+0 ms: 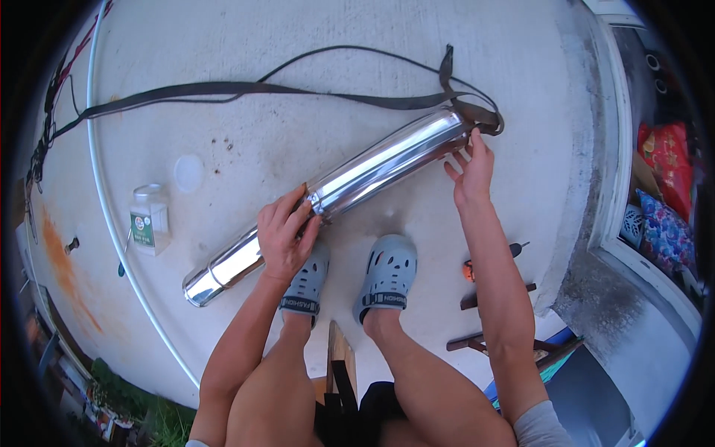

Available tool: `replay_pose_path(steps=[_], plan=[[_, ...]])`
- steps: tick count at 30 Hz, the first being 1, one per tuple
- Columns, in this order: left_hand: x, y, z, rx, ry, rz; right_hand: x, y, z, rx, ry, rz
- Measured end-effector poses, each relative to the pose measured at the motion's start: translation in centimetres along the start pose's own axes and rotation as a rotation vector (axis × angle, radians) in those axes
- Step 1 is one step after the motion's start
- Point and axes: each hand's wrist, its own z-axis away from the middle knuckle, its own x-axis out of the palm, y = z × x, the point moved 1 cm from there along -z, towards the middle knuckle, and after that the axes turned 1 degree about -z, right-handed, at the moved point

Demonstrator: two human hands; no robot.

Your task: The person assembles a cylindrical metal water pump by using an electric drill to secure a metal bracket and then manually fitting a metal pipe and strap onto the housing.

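Observation:
A long shiny steel submersible pump (380, 165) lies slantwise on the concrete floor, from lower left to upper right. My left hand (284, 229) is closed over it near the middle joint, with fingers on the far side and the thumb on the near side. At the upper right end, my right hand (472, 173) touches the end with its fingertips; its fingers are stretched and apart. A dark flat strap (465, 109) loops at that end. From there a black cable (261, 87) runs left across the floor.
Left of the pump stand a clear jar (150, 223) and a round white lid (189, 172). A white pipe (112, 216) crosses the left side. An orange-black tool (468, 270) lies beside my right forearm. A raised doorway with bags (663, 160) borders the right.

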Motion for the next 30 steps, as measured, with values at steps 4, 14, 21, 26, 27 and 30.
replay_pose_path(steps=[4, 14, 21, 26, 27, 30], plan=[[0.1, -0.2, -0.9, 0.014, 0.031, 0.003, 0.0, -1.9, -1.4, 0.087, 0.055, -0.046], [0.6, 0.2, -0.3, -0.013, 0.035, -0.014, 0.3, -2.8, -6.2, 0.387, -0.080, 0.039], [0.4, -0.3, -0.3, -0.032, 0.049, -0.016, 2.5, -3.2, -7.3, 0.329, -0.032, 0.005], [0.5, -0.5, 0.5, -0.019, 0.063, -0.017, 1.6, -1.6, -7.0, 0.256, -0.070, -0.107], [0.5, -0.4, 0.7, -0.025, 0.068, -0.014, 1.4, -1.6, -6.9, 0.233, -0.084, -0.133], [0.7, -0.5, 0.5, -0.010, 0.104, 0.016, 0.8, -1.9, -6.7, 0.214, -0.111, -0.151]])
